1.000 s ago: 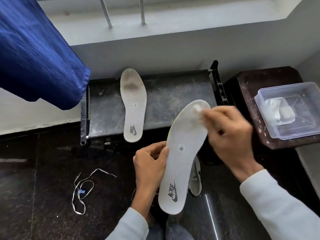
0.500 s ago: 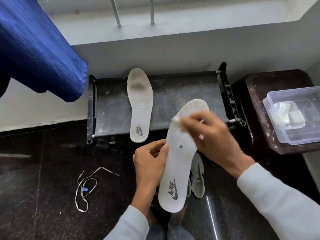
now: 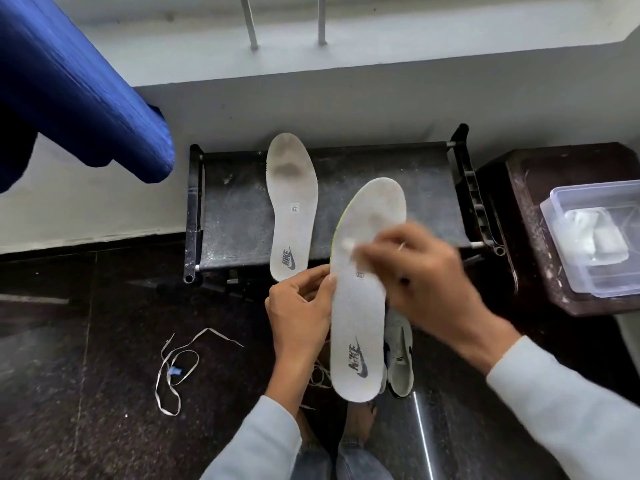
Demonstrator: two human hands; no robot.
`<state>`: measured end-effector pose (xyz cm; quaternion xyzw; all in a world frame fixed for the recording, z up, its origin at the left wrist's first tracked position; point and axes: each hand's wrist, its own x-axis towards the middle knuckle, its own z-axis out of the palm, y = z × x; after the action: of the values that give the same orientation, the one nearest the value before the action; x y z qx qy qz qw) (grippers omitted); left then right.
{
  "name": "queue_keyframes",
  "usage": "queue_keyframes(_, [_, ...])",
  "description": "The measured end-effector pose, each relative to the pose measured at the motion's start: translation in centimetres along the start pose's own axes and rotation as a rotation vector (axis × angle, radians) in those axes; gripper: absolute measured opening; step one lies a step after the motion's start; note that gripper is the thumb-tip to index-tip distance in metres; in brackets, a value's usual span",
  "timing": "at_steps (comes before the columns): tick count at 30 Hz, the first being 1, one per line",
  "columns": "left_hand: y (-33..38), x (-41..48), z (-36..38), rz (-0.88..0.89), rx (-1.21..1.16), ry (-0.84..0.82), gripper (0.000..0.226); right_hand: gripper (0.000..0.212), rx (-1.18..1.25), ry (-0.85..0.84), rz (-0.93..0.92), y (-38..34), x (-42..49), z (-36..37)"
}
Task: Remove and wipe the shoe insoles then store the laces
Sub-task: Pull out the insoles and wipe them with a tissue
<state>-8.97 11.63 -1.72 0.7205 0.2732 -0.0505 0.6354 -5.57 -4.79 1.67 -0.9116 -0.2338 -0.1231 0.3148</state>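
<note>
We look down on a dark, speckled, polished stone floor [image 3: 86, 393], with a thin bright streak of reflected light [image 3: 424, 434] at 5 o'clock. At 12 o'clock a pale grey wall [image 3: 381, 109] rises to a white window ledge [image 3: 415, 36], where two slim metal bars [image 3: 250, 26] stand. A deep blue curtain [image 3: 69, 98] hangs in at 10 o'clock. Against the wall sits a low black worktop [image 3: 235, 220], dusty and scuffed, with black side frames. At 3 o'clock, just beside it, we see a scratched dark brown side table [image 3: 509, 181]. The light is soft and even.
</note>
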Motion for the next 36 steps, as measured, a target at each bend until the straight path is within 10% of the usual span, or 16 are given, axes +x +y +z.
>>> queue_keyframes(8, [-0.1, 1.3, -0.8, -0.044, -0.072, 0.059, 0.020, 0.023, 0.190, -0.643, -0.071, -2.8, -4.7, 1.5])
queue_keyframes(14, [0.1, 1.7, -2.0, -0.029, -0.058, 0.086, 0.022, 0.018, 0.114, -0.094, 0.101, -2.0, 0.4, 0.5])
queue_keyframes(23, [-0.1, 2.0, -3.5, -0.033, -0.082, 0.126, 0.020, 0.029, 0.158, -0.571, -0.130, -7.1, -8.2, 2.7])
queue_keyframes(36, [1.2, 6.8, -8.8, 0.001, -0.060, 0.334, 0.024, 0.021, 0.404, -0.120, 0.341, -6.6, -6.4, 3.5])
